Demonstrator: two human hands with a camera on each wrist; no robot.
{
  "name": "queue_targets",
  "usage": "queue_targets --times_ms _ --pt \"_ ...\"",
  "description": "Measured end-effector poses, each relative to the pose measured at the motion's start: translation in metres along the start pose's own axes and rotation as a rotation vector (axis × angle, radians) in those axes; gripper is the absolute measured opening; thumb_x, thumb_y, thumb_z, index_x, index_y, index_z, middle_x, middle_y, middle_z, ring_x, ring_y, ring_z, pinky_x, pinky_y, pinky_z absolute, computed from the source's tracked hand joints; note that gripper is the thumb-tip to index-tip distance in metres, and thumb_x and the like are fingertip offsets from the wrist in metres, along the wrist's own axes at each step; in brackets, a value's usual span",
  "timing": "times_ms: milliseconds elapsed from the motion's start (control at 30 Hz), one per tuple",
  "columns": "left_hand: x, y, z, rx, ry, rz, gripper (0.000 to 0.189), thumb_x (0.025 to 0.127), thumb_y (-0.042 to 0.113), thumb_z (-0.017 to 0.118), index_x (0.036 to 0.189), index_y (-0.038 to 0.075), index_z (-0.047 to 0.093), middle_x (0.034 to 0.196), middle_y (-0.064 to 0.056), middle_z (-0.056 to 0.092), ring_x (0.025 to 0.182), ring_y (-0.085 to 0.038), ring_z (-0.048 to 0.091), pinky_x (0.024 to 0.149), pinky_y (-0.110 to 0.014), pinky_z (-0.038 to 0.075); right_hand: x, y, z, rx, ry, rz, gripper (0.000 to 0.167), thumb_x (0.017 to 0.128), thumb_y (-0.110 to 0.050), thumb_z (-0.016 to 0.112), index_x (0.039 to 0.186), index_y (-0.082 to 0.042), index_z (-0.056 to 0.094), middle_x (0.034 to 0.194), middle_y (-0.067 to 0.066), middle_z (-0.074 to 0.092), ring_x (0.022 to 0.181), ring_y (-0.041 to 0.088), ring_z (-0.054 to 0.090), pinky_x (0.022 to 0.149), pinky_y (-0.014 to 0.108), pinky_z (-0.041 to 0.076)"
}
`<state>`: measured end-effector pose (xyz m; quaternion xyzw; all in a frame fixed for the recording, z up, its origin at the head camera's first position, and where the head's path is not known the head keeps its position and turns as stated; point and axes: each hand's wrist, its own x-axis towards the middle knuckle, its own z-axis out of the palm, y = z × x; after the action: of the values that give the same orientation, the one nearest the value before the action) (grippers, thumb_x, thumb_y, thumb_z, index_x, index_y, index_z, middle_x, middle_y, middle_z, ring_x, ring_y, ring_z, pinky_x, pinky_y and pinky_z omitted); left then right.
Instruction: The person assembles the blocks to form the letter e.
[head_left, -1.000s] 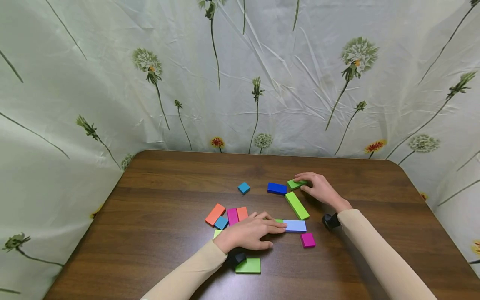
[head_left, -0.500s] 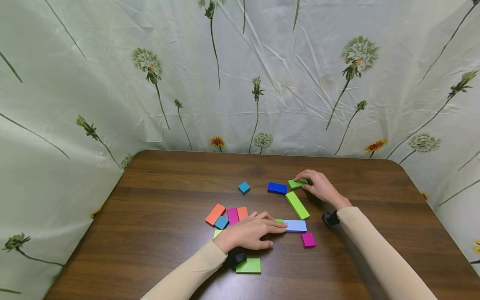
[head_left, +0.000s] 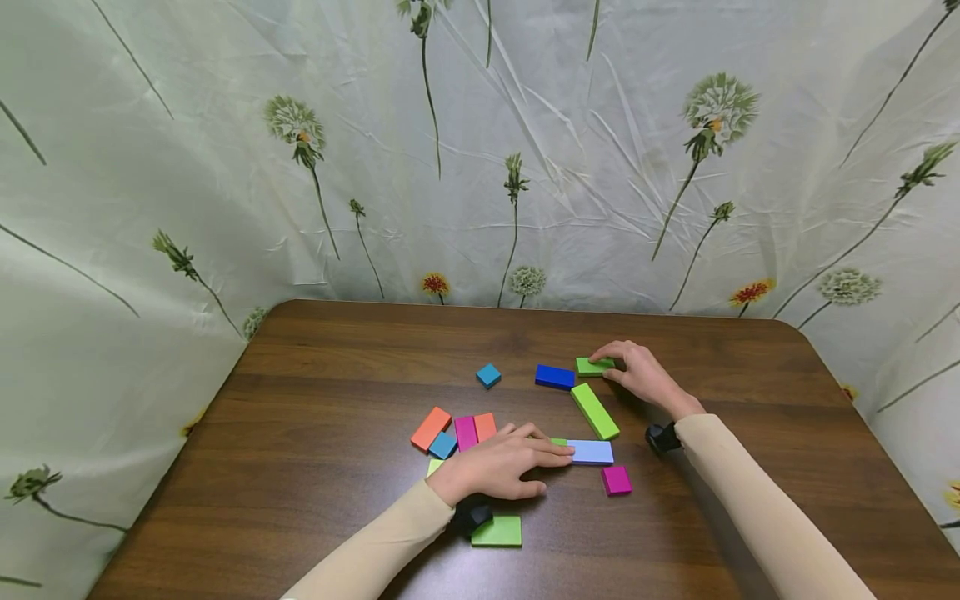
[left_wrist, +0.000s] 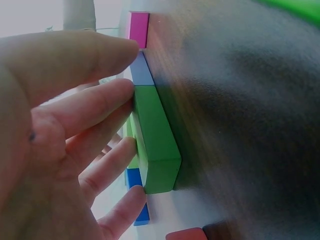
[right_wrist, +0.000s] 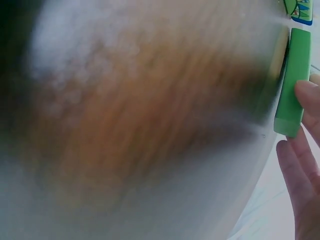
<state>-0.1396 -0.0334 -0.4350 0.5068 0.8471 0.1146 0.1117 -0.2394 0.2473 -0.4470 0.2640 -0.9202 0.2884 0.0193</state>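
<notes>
My left hand [head_left: 504, 463] lies over a green block [left_wrist: 156, 125], its fingers fairly straight with the tips on the block's upper side. Its fingertips reach the end of a light blue block [head_left: 594, 452] that butts against the green one. At the back right, my right hand [head_left: 641, 379] pinches a smaller green block [head_left: 592, 367] between thumb and fingers. In the right wrist view the thumb presses on this block's side. Just left of it sits a dark blue block [head_left: 554, 377], and a long lime block [head_left: 595, 412] slants between the two hands.
Around the left hand lie orange [head_left: 431, 428], magenta [head_left: 465, 433] and teal [head_left: 443, 446] blocks, plus a flat green block [head_left: 498, 532] near the wrist. A magenta block [head_left: 617, 481] sits right of centre, a teal block [head_left: 488, 376] farther back. A floral curtain [head_left: 480, 150] hangs behind the table.
Under the right hand the smaller green block has turned slightly, from slanting to lying nearly level beside the dark blue block. The left hand has kept its place.
</notes>
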Motion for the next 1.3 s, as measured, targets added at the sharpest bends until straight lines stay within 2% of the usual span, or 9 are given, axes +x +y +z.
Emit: queue_targets --times_ms 400,767,1067,1300 --pt "-0.001 0.001 -0.002 0.021 -0.021 0.003 0.050 0.094 0.027 0.061 0.143 0.021 0.048 0.147 0.013 0.039 0.126 -0.010 0.038 0.095 -0.025 0.035 0.003 -0.010 -0.004 0.019 0.040 0.008 0.023 0.085 0.006 0.066 0.107 0.000 0.069 0.111 0.017 0.064 0.106 0.036 0.057 0.089 0.053 0.046" --pt "-0.008 -0.006 -0.006 -0.021 0.039 0.080 0.039 0.096 0.018 0.058 0.134 0.011 0.057 0.140 0.003 0.050 0.130 -0.014 0.041 0.107 -0.028 0.032 0.002 -0.015 -0.003 0.045 0.070 0.014 0.021 0.085 0.005 0.066 0.106 0.000 0.069 0.109 0.016 0.065 0.103 0.034 0.059 0.088 0.052 0.047" --pt "-0.024 -0.013 -0.010 0.043 0.074 0.044 0.034 0.094 0.018 0.060 0.127 0.011 0.064 0.133 0.003 0.056 0.127 -0.015 0.046 0.107 -0.031 0.032 0.001 -0.024 -0.004 0.069 0.078 0.007 0.022 0.085 0.004 0.067 0.106 -0.001 0.069 0.109 0.015 0.064 0.102 0.032 0.059 0.087 0.051 0.048" --pt "-0.028 -0.014 -0.008 0.026 0.093 0.071 0.031 0.092 0.015 0.062 0.123 0.008 0.066 0.132 0.000 0.057 0.125 -0.016 0.048 0.107 -0.033 0.033 0.001 -0.028 -0.002 0.076 0.087 -0.001 0.022 0.085 0.006 0.067 0.106 0.001 0.069 0.109 0.016 0.064 0.101 0.033 0.059 0.086 0.051 0.049"
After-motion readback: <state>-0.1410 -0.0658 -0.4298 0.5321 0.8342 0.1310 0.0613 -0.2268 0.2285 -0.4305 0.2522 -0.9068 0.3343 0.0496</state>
